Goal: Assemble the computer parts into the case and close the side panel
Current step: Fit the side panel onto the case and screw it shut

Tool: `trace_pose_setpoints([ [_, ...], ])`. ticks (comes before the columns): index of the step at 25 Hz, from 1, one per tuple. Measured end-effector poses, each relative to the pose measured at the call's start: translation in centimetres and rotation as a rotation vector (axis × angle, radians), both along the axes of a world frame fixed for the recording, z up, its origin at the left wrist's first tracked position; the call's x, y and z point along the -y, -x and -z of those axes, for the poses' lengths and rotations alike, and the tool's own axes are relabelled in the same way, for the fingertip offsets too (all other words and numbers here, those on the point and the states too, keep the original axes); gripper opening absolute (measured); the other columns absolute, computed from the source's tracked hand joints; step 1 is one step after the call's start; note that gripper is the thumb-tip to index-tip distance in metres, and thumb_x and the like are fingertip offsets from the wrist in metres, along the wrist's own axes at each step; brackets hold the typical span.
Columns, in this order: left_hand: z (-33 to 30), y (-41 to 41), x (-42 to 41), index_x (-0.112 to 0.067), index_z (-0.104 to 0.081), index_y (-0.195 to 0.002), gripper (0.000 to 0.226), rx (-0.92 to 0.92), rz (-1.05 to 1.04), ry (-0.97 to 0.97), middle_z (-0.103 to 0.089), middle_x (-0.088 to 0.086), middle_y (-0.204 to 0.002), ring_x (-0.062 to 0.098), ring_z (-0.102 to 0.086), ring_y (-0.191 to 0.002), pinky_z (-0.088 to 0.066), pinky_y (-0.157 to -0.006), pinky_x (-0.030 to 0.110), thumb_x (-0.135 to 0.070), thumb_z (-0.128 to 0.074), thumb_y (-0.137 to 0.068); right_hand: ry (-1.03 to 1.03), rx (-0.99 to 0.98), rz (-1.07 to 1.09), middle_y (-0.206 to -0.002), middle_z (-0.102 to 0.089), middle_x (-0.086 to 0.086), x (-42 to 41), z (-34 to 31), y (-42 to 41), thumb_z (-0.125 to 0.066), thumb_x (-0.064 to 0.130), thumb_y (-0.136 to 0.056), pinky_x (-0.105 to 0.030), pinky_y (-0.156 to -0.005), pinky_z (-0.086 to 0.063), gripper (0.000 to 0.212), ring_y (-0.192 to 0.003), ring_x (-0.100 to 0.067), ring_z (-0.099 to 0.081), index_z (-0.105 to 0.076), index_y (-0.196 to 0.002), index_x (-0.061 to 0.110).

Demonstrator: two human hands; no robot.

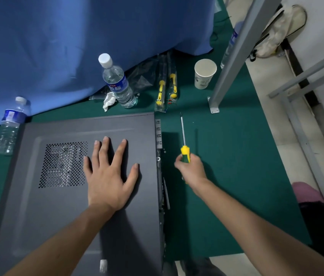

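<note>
- The computer case (pixel 73 196) lies flat on the green mat (pixel 236 176), filling the lower left of the frame, with its grey side panel (pixel 137 132) facing up and already seated on top.
- The panel is thin sheet metal with a perforated vent (pixel 63 164); it looks stiff across its pressed ribs but likely flexes in the middle and has a smooth, slightly slick finish. A flat palm is the sensible hold, not a pinch at the thin edges.
- The case as a whole looks heavy enough to stay put under light pressure.
- The left hand (pixel 109 176) lies spread and flat on the panel at centre frame, just right of the vent, fingers straight, gripping nothing.
- The right hand (pixel 191 170) is curled around the handle of a yellow and green screwdriver (pixel 185 152), shaft pointing toward the top of the frame, held above the mat just right of the case's rear edge (pixel 158 156).
- That rear edge, with its slots, runs vertically between the 2 hands; whether the panel screws are in cannot be told.
- Upper frame: 2 water bottles (pixel 117 82), a paper cup (pixel 204 73), and 2 bagged screwdrivers (pixel 167 90) against a blue cloth (pixel 77 36).
</note>
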State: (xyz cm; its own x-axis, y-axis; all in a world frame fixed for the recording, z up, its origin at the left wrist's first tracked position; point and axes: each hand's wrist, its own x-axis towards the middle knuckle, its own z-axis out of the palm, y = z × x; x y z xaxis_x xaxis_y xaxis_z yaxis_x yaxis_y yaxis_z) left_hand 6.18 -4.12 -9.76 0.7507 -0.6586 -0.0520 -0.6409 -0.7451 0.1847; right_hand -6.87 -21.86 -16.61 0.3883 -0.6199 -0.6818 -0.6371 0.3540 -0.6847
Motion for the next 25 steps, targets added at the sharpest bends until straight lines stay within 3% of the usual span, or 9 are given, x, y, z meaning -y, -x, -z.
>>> trace_pose_setpoints([
  [4,0.2,-0.1,-0.2,-0.037,-0.03,-0.151,0.068,0.002,0.006,0.02,-0.017,0.008,-0.162,0.026,-0.004,-0.152,-0.009,-0.118,0.058,-0.064,-0.03,-0.089,0.207,-0.15,-0.062,-0.068,-0.057,-0.003,0.9,2.6,-4.3,-0.07,0.018,-0.085,-0.024,-0.048,-0.036,0.015,-0.056,-0.019,-0.047,-0.062,-0.081,0.006],
  [9,0.2,-0.2,0.0,-0.036,-0.031,-0.151,0.068,-0.001,0.006,0.023,-0.018,0.008,-0.162,0.026,-0.005,-0.152,-0.009,-0.118,0.058,-0.063,-0.031,-0.089,0.365,-0.318,-0.098,-0.059,-0.044,-0.001,0.1,4.6,-5.9,-0.055,0.004,-0.089,-0.029,-0.048,-0.025,0.032,-0.058,-0.025,-0.037,-0.042,-0.061,0.013],
  [11,0.1,-0.1,-0.1,-0.036,-0.031,-0.151,0.068,0.001,0.002,0.025,-0.018,0.008,-0.162,0.027,-0.006,-0.151,-0.009,-0.118,0.058,-0.063,-0.032,-0.089,0.384,-0.289,-0.097,-0.057,-0.042,0.001,-0.2,4.8,-5.5,-0.056,0.006,-0.089,-0.028,-0.047,-0.023,0.034,-0.057,-0.024,-0.037,-0.038,-0.061,0.014],
  [15,0.1,-0.2,0.0,-0.036,-0.032,-0.151,0.068,0.009,0.0,0.028,-0.02,0.009,-0.161,0.028,-0.008,-0.151,-0.01,-0.118,0.058,-0.063,-0.033,-0.088,0.363,-0.213,-0.054,-0.06,-0.056,0.002,0.0,4.6,-5.8,-0.073,0.031,-0.08,-0.022,-0.046,-0.031,0.028,-0.052,-0.017,-0.048,-0.057,-0.071,0.009],
  [20,0.5,-0.2,-0.2,-0.037,-0.031,-0.151,0.068,0.021,0.001,0.037,-0.021,0.008,-0.161,0.026,-0.008,-0.151,-0.01,-0.118,0.057,-0.063,-0.033,-0.089,0.395,-0.313,-0.118,-0.073,-0.065,-0.009,-0.3,5.8,-6.8,-0.058,0.006,-0.087,-0.027,-0.054,-0.038,0.01,-0.065,-0.026,-0.057,-0.063,-0.079,0.003],
  [23,0.5,-0.3,-0.2,-0.038,-0.03,-0.151,0.067,0.019,0.0,0.033,-0.02,0.007,-0.161,0.026,-0.007,-0.151,-0.01,-0.119,0.057,-0.064,-0.033,-0.089,0.463,-0.312,-0.143,-0.063,-0.052,-0.002,-0.6,5.7,-5.8,-0.057,0.009,-0.093,-0.027,-0.048,-0.03,0.027,-0.058,-0.022,-0.047,-0.049,-0.067,0.01],
  [25,0.5,-0.3,-0.2,-0.038,-0.03,-0.151,0.068,0.018,0.0,0.032,-0.02,0.007,-0.161,0.026,-0.007,-0.151,-0.009,-0.119,0.057,-0.064,-0.032,-0.089,0.466,-0.25,-0.124,-0.066,-0.053,-0.002,-0.8,5.3,-4.4,-0.061,0.022,-0.095,-0.03,-0.052,-0.032,0.028,-0.061,-0.023,-0.048,-0.05,-0.071,0.011],
])
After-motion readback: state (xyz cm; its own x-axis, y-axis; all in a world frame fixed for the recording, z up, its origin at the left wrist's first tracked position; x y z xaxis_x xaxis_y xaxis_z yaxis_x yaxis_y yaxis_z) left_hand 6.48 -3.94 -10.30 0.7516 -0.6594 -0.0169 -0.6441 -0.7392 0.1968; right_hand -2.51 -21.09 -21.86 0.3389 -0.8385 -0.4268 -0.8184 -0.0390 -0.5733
